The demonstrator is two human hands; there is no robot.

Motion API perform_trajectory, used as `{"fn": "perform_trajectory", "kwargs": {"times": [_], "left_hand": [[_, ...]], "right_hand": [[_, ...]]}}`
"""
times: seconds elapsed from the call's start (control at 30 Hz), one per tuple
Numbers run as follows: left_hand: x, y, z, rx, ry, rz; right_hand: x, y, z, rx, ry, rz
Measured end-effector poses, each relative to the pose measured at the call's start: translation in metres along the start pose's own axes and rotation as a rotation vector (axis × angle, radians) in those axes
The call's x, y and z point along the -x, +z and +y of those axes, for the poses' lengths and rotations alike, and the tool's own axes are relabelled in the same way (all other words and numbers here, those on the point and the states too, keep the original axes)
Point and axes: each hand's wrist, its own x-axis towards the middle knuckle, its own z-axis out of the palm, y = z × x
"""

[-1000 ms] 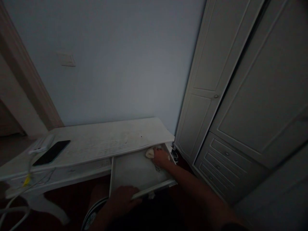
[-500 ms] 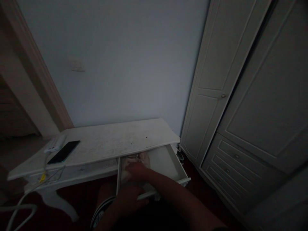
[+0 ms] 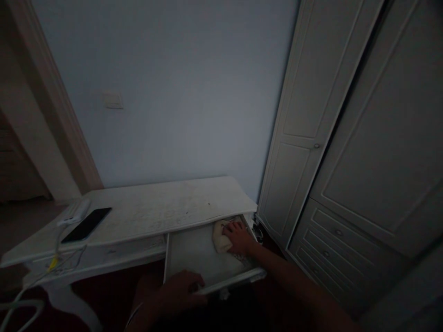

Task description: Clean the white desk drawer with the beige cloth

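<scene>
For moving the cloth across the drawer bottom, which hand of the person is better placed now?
Probably the right hand: it rests on the cloth inside the drawer, while the left hand is at the drawer's front edge.

Cloth (image 3: 219, 242): soft-looking fabric, creased, matt. Drawer (image 3: 194, 251): looks like painted wood, inside smooth, matt to low sheen. Worktop (image 3: 155, 205): painted, wood-like, scuffed and patchy on top, dull, few small dark marks. Phone (image 3: 86, 225): flat, smooth, glass-like dark face. Power strip (image 3: 74, 213): smooth plastic look. Cable (image 3: 27, 302): smooth, plastic-coated look. Wall (image 3: 173, 101): smooth, matt, paint-like. Switch (image 3: 112, 100): plastic look, smooth. Wardrobe (image 3: 304, 106): smooth molded panels, satin-ish; its knob (image 3: 317, 145) looks metallic. Door frame (image 3: 57, 97): wood-like, smooth, dull. Floor (image 3: 110, 283): too dark to tell material.
</scene>
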Motion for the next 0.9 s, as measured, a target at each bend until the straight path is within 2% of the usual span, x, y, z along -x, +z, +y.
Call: {"fn": "perform_trajectory", "kwargs": {"times": [0.07,0.2,0.33,0.5,0.63,0.77,0.83,0.9], "left_hand": [[-0.011,-0.010,-0.009,-0.031,0.029,0.090],[-0.035,-0.031,-0.026,-0.336,0.003,0.257],[-0.042,-0.039,-0.030,-0.525,-0.074,0.250],[-0.037,-0.037,-0.024,-0.532,-0.098,0.267],[-0.037,-0.038,-0.025,-0.512,-0.116,0.272],[-0.037,-0.040,-0.027,-0.514,-0.123,0.266],[-0.036,-0.041,-0.026,-0.515,-0.111,0.257],[-0.035,-0.043,-0.023,-0.515,-0.099,0.255]], "right_hand": [[0.003,0.000,0.001,0.012,0.072,0.037],[-0.008,0.005,-0.005,-0.004,0.216,0.054],[-0.029,0.006,-0.014,-0.025,0.284,0.061],[-0.060,0.010,-0.044,-0.067,0.324,0.081],[-0.082,0.020,-0.092,-0.105,0.210,0.068],[-0.097,0.035,-0.137,-0.101,-0.099,0.011],[-0.097,0.041,-0.148,-0.081,-0.244,-0.004],[-0.092,0.043,-0.149,-0.064,-0.326,-0.013]]}}
